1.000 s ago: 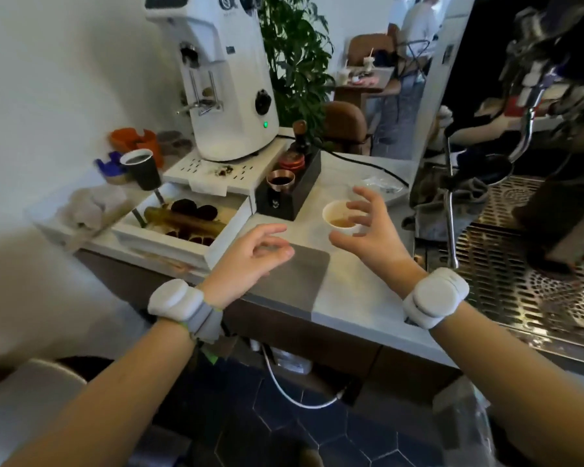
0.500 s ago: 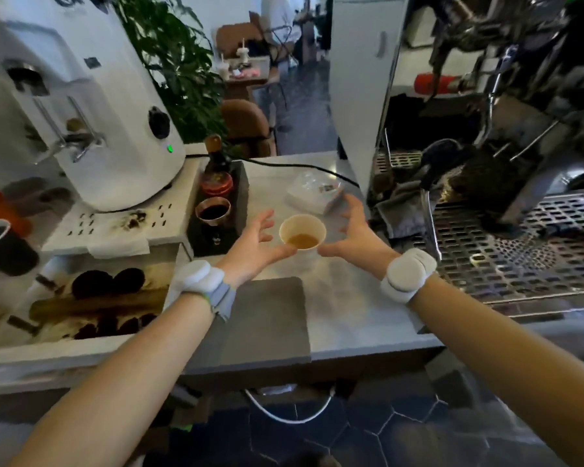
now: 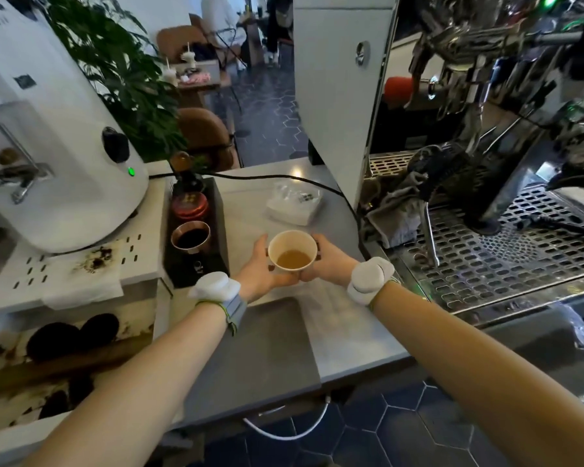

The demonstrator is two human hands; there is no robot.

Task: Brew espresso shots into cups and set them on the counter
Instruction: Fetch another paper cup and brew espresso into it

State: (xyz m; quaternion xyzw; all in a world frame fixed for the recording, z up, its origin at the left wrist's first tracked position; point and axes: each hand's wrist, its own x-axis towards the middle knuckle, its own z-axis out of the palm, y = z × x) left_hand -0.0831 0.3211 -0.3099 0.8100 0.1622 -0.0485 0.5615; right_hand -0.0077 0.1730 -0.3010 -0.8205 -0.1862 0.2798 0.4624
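Observation:
A small white paper cup [image 3: 292, 252] with a little light-brown liquid in its bottom is in the middle of the grey counter [image 3: 344, 332]. My left hand [image 3: 262, 267] wraps its left side and my right hand [image 3: 327, 261] its right side, so both hold it. Whether the cup's base rests on the counter or is just above it I cannot tell. The espresso machine [image 3: 486, 129] stands to the right, with its perforated drip tray [image 3: 506, 257] and a steam wand [image 3: 430, 237] close to my right wrist.
A white grinder [image 3: 58, 146] stands at the left above a knock drawer [image 3: 58, 352] with coffee pucks. A black tamping stand [image 3: 194, 230] holds a copper funnel and a red tamper. A plastic-wrapped napkin pack [image 3: 294, 203], a grey cloth [image 3: 395, 217], a dark mat [image 3: 260, 348] and a black cable are nearby.
Both hands, open on either side of the cup earlier, have closed around it. The view has swung right and moved nearer to the espresso machine.

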